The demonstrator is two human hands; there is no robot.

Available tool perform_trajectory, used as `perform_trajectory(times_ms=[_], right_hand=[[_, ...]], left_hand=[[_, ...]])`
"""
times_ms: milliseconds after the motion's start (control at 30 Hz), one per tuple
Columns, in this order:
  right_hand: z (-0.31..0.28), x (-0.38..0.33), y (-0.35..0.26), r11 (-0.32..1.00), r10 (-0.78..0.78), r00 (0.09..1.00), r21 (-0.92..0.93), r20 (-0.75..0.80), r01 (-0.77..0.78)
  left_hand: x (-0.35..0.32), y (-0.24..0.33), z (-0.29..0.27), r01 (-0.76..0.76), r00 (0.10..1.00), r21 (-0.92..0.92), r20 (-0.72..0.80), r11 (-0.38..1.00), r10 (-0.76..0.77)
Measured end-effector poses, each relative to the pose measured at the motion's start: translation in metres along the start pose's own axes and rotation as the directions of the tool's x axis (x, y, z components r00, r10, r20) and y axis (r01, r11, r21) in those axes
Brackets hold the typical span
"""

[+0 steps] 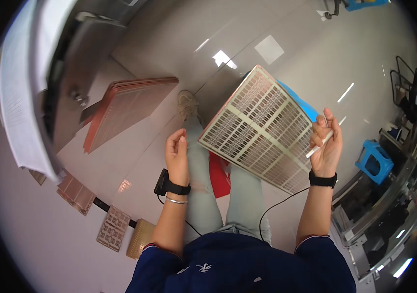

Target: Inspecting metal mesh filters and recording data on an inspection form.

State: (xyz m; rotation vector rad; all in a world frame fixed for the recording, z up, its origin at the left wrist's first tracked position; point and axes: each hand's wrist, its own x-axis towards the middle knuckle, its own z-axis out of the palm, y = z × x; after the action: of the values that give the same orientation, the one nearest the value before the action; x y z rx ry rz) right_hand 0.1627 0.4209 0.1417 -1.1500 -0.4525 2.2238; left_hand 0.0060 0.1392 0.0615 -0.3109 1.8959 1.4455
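Observation:
My left hand (177, 155) is raised left of the panel, its fingers curled together and the thumb against them. Nothing shows in it. In my right hand (326, 146) a thin white pen-like stick (321, 145) lies across the palm under bent fingers. That hand is at the right edge of a large printed circuit board panel (255, 128), pale green with rows of small dark patterns. Whether the fingers touch the panel, I cannot tell. The panel sits at a slant in front of my knees, over something blue (296, 97) that is mostly hidden.
Copper-coloured panels (130, 105) stand in a leaning stack to the left. Sample boards (114, 227) lie at lower left. A blue stool (374, 161) and dark equipment are on the right. Dark cables run from my wrist bands; a red thing (219, 176) shows between my legs.

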Motion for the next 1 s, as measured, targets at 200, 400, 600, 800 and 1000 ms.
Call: perform_trajectory(times_ms=[200,400,600,800,1000], right_hand=[[-0.044,0.003,0.018,0.982,-0.168,0.963,-0.045,0.212,0.181],[-0.079,-0.019,0.008,0.617,-0.561,0.664,-0.286,0.494,0.733],[-0.136,-0.083,0.023,0.409,-0.635,0.585,-0.424,0.504,0.808],[-0.198,-0.159,0.074,0.473,-0.623,0.672,-0.492,0.400,0.731],[-0.227,-0.212,0.119,0.386,-0.742,0.639,-0.648,0.205,0.657]], left_hand=[[0.017,-0.027,0.022,-0.128,0.978,0.118,0.177,0.985,0.106],[0.022,-0.057,0.014,-0.281,0.938,0.176,0.257,0.943,0.232],[0.014,-0.062,0.019,-0.505,0.854,0.213,0.263,0.836,0.449],[0.021,-0.087,0.002,-0.548,0.799,0.113,0.364,0.829,0.479],[0.021,-0.092,-0.002,-0.558,0.762,0.036,0.419,0.829,0.494]])
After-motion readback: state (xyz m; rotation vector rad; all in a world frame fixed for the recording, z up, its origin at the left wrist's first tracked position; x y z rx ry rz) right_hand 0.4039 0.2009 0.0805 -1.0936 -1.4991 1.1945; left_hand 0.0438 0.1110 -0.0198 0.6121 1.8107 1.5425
